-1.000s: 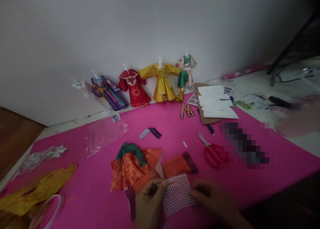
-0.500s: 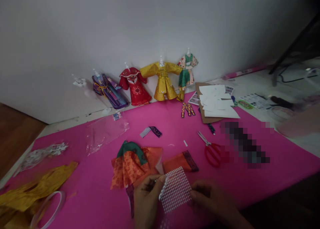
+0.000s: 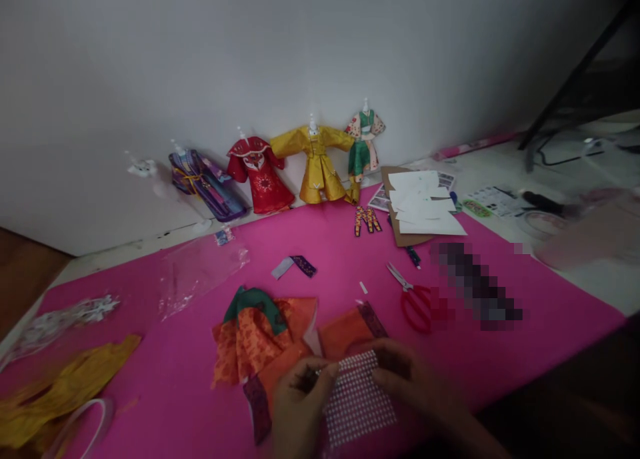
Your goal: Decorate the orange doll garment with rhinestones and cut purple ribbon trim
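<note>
Rhinestone sheet (image 3: 359, 400) gripped at lower centre of the frame.
It is pinched by the left hand (image 3: 296, 411) and right hand (image 3: 407, 387), held flat beside the orange paper dress (image 3: 260, 335) on pink mat (image 3: 500, 352).

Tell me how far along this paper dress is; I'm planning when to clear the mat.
Looks done: four dressed figures, including the yellow robe, stand by the wall. In hand: the left hand and right hand handle the rhinestone sheet over the orange dress, whose sleeve and skirt pieces look joined. Seemingly left: decorating it; the bare stand and red scissors sit unused.
</note>
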Tool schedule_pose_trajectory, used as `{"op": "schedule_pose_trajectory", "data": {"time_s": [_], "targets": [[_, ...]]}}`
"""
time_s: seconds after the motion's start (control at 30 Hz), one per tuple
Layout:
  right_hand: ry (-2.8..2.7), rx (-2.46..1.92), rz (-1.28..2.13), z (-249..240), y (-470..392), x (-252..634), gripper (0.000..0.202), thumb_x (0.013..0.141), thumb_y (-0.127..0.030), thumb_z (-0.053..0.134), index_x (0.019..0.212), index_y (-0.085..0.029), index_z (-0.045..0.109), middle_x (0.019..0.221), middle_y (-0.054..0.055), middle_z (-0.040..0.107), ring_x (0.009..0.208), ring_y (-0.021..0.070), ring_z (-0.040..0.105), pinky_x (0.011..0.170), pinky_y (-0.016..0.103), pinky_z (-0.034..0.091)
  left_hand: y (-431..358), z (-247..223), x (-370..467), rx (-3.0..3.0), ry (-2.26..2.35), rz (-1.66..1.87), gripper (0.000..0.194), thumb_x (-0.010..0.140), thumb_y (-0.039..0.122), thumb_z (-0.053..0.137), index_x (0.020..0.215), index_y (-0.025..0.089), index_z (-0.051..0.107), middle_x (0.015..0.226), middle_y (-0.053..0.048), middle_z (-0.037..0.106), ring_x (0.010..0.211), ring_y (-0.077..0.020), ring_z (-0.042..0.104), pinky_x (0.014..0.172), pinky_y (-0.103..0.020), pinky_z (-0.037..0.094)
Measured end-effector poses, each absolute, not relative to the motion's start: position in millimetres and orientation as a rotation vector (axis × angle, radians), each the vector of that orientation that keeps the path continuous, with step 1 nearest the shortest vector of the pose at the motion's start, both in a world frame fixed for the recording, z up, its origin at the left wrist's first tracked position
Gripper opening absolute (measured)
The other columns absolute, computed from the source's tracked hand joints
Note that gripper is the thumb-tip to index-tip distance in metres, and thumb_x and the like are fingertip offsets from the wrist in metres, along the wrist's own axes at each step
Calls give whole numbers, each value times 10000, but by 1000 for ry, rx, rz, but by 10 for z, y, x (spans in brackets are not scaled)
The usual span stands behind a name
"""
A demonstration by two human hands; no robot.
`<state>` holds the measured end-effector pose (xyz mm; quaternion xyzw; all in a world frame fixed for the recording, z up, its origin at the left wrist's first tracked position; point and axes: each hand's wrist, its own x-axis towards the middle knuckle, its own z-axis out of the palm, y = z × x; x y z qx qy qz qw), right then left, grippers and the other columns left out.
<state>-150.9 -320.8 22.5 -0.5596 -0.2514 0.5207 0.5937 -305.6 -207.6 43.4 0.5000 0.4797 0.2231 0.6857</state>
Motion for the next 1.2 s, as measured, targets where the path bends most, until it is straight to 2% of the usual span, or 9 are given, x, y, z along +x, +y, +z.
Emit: {"op": "schedule_pose_trajectory", "data": {"time_s": [0.07, 0.2, 0.27, 0.57, 0.77, 0.83, 0.9, 1.07, 1.2], "targets": [[-575, -1332, 1208, 230, -3174, -1515, 347, 716, -438, 773, 962, -199, 718, 940, 57, 741, 866, 244, 671, 778, 343, 498, -2116, 375, -3047, 1122, 1019, 443, 269, 619, 403, 843, 620, 160, 729, 567, 4, 650, 556, -122, 544, 549, -207, 418], [-567, -1420, 1227, 266, -3139, -1544, 183, 690, -368, 766, 761, -203, 731, 699, -3, 692, 672, 187, 621, 635, 286, 459, -2169, 308, -3037, 1171, 988, 444, 194, 667, 343, 808, 619, 173, 726, 563, 12, 644, 544, -117, 539, 545, -205, 418], [-569, -1473, 1220, 291, -3129, -1555, 153, 674, -355, 764, 710, -209, 731, 649, -17, 669, 633, 174, 592, 606, 274, 437, -2179, 306, -3035, 1228, 980, 453, 160, 688, 312, 782, 620, 178, 727, 577, 8, 654, 558, -125, 551, 554, -211, 426], [-642, -1676, 1112, 407, -3088, -1575, 102, 687, -310, 701, 618, -241, 731, 643, -19, 713, 684, 209, 642, 632, 283, 484, -2208, 358, -3029, 1269, 943, 421, 113, 719, 287, 752, 641, 205, 756, 589, -4, 699, 568, -136, 581, 570, -218, 434], [-668, -1745, 1067, 435, -3094, -1588, 112, 720, -302, 680, 628, -250, 718, 652, -26, 719, 691, 205, 660, 643, 274, 514, -2188, 352, -3057, 1259, 952, 395, 79, 685, 310, 774, 705, 239, 802, 714, -49, 786, 672, -198, 677, 646, -265, 504], [-677, -1751, 1049, 436, -3097, -1585, 118, 713, -313, 666, 625, -246, 708, 651, -21, 715, 692, 209, 662, 651, 280, 519, -2179, 325, -3069, 1254, 950, 392, 127, 656, 305, 788, 766, 243, 809, 761, -59, 792, 694, -206, 680, 660, -279, 509], [-677, -1760, 1038, 439, -3105, -1577, 129, 708, -336, 660, 625, -246, 700, 651, -19, 712, 690, 213, 662, 651, 284, 524, -2172, 315, -3074, 1247, 965, 424, 197, 634, 320, 798, 812, 237, 804, 773, -60, 784, 699, -205, 670, 660, -285, 507], [-667, -1785, 1036, 436, -3130, -1558, 137, 720, -353, 690, 630, -251, 709, 665, -19, 718, 711, 218, 662, 653, 279, 528, -2153, 381, -3067, 1286, 1018, 465, 188, 667, 345, 759, 589, 194, 678, 551, 19, 617, 548, -135, 539, 556, -231, 425], [-687, -1770, 1046, 412, -3128, -1556, 128, 722, -331, 696, 629, -248, 723, 663, -17, 720, 700, 213, 655, 648, 279, 522, -2138, 409, -3077, 1273, 1021, 451, 194, 698, 319, 738, 579, 184, 664, 547, 31, 584, 546, -117, 507, 557, -216, 401]]}}
